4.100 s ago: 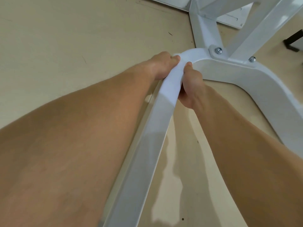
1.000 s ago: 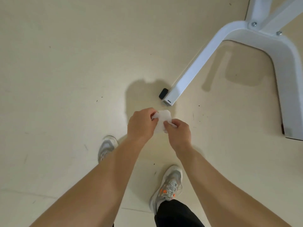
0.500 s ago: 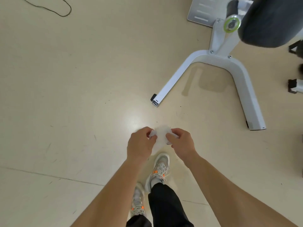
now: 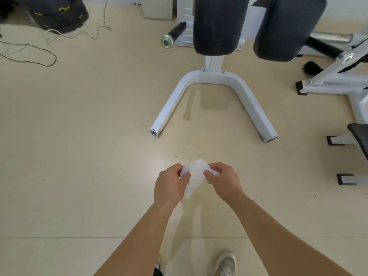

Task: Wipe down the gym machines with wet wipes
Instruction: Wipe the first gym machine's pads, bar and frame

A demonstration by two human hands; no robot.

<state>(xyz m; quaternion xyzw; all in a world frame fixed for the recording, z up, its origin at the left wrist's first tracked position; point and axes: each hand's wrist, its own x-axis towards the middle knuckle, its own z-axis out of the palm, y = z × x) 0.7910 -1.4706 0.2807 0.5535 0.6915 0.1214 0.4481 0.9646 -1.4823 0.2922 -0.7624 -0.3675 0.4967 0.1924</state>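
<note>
A crumpled white wet wipe (image 4: 194,176) hangs between my two hands above the floor. My left hand (image 4: 170,184) pinches its left edge and my right hand (image 4: 223,181) pinches its right edge. Ahead stands a gym machine with a white forked base (image 4: 214,78) whose two legs spread toward me. Two dark padded cushions (image 4: 218,24) sit above that base. Both hands are well short of the machine, not touching it.
A second white machine frame (image 4: 334,84) and a bench edge (image 4: 358,136) stand at the right. Dark bags (image 4: 57,12) and loose cords (image 4: 29,54) lie at the far left. A handle with a green end cap (image 4: 167,41) sticks out left of the cushions. My shoe (image 4: 226,263) is below.
I have stood back from the white base leg I was wiping; the view rose to show the whole machine. Both hands still hold the wipe, now spread a little wider.
</note>
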